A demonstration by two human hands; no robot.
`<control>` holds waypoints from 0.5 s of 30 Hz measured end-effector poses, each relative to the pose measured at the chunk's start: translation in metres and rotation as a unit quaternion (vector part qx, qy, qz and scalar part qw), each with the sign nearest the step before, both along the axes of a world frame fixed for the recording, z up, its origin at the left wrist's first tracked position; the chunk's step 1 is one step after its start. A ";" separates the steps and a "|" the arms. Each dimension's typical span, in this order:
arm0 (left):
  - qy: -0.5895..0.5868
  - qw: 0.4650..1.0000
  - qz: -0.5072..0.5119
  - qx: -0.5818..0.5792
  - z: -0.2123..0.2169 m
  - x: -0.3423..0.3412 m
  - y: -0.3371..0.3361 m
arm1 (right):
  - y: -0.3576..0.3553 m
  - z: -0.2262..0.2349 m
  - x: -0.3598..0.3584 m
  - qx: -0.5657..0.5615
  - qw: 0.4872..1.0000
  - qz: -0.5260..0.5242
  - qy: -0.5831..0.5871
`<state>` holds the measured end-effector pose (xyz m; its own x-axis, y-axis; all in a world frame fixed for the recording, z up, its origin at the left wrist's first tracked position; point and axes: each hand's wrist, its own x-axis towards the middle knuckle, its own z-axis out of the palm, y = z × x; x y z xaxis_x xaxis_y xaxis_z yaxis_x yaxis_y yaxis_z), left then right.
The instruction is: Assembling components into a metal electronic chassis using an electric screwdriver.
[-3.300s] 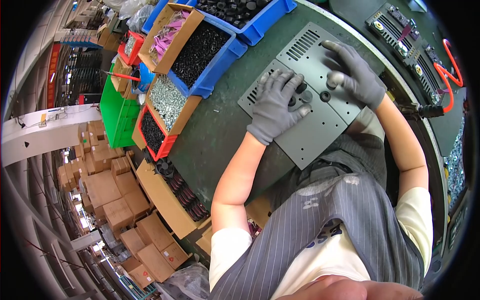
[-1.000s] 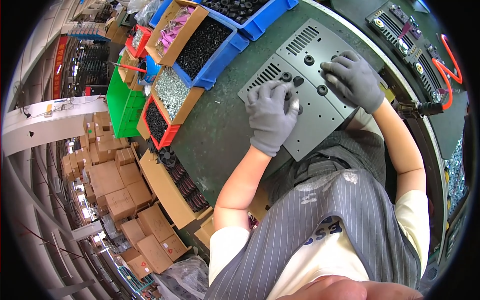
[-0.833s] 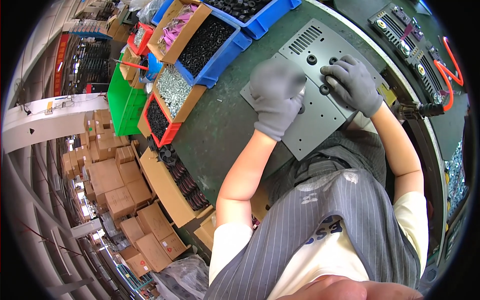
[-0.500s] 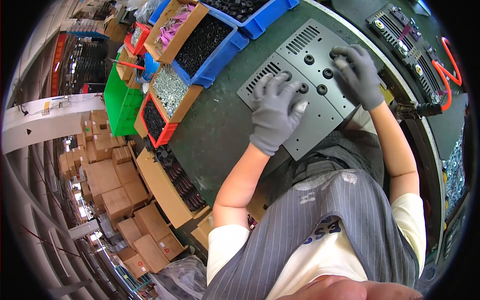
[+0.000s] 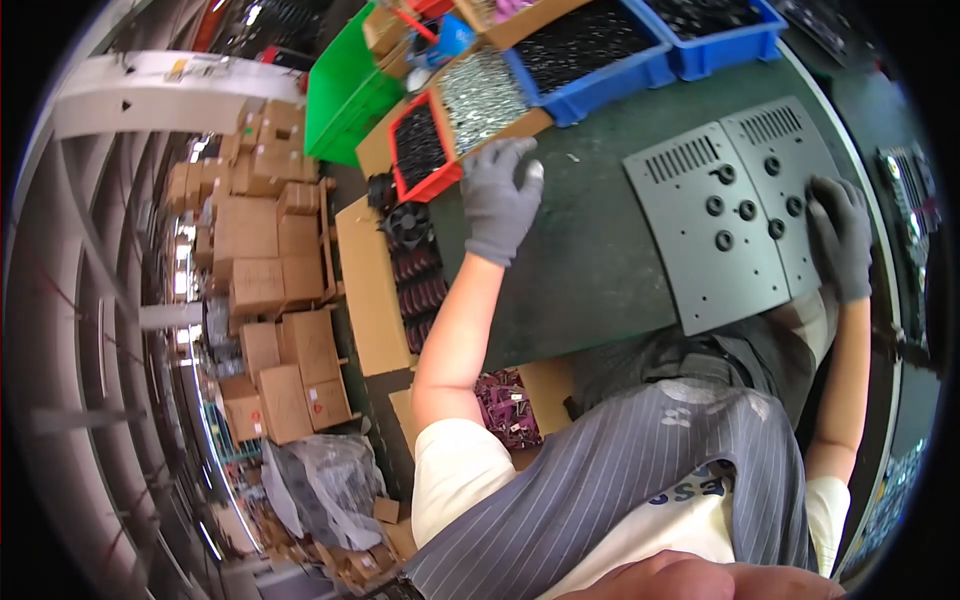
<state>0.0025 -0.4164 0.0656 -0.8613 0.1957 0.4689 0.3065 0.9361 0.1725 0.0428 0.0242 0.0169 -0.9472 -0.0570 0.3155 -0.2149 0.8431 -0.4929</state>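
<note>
My left hand (image 5: 500, 195), in a grey glove, hovers at the near edge of a cardboard box of silver screws (image 5: 480, 100). Its thumb is spread from the fingers, and nothing shows in it. Just left of it sits a red bin (image 5: 432, 186) of small black parts. Two grey metal panels (image 5: 690, 270) with vent slots and small holes lie side by side at the right. Several black rubber rings (image 5: 747, 210) sit on them. At the panels' right edge is my gloved right hand (image 5: 842, 240), fingers loosely bent and apart, with nothing visible in them; its palm is hidden.
Blue bins (image 5: 600, 90) of black parts line the far side of the green table (image 5: 570, 270). A green crate (image 5: 340, 90) stands at the far left. Black fans (image 5: 408, 226) and a box of purple parts (image 5: 510, 408) are left of me. Stacked cartons (image 5: 250, 240) fill the background.
My left hand has left the panels and moved left to the screw box. My right hand has shifted to the panels' right edge, uncovering more rings. The view has turned left.
</note>
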 end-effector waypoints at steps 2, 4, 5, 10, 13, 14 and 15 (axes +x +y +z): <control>0.017 0.998 0.053 -0.016 0.005 -0.017 -0.029 | -0.004 -0.003 0.000 -0.008 0.999 0.000 0.040; -0.058 0.994 0.075 0.051 0.013 -0.040 -0.052 | -0.001 -0.014 0.004 -0.153 0.987 -0.002 0.043; -0.101 0.990 0.081 0.053 0.015 -0.051 -0.059 | 0.004 -0.021 0.008 -0.297 0.954 -0.009 0.041; -0.225 0.966 0.110 -0.060 0.008 -0.116 -0.063 | 0.052 -0.067 0.076 -0.657 0.733 -0.174 0.044; -0.373 0.914 0.146 -0.067 -0.002 -0.142 -0.078 | 0.069 -0.038 0.112 -0.528 0.834 0.068 -0.143; -0.374 0.913 0.146 -0.066 -0.003 -0.140 -0.082 | 0.064 -0.023 0.125 -0.472 0.855 0.064 -0.203; -0.382 0.915 0.113 -0.064 -0.004 -0.140 -0.085 | 0.069 -0.019 0.149 -0.448 0.857 0.004 -0.254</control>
<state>-0.1376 -0.5009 0.0614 -0.9534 -0.0158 -0.3013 -0.0606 0.9883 0.1401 0.1915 0.0929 -0.0017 -0.9760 -0.0148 -0.2174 0.2157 0.0773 -0.9734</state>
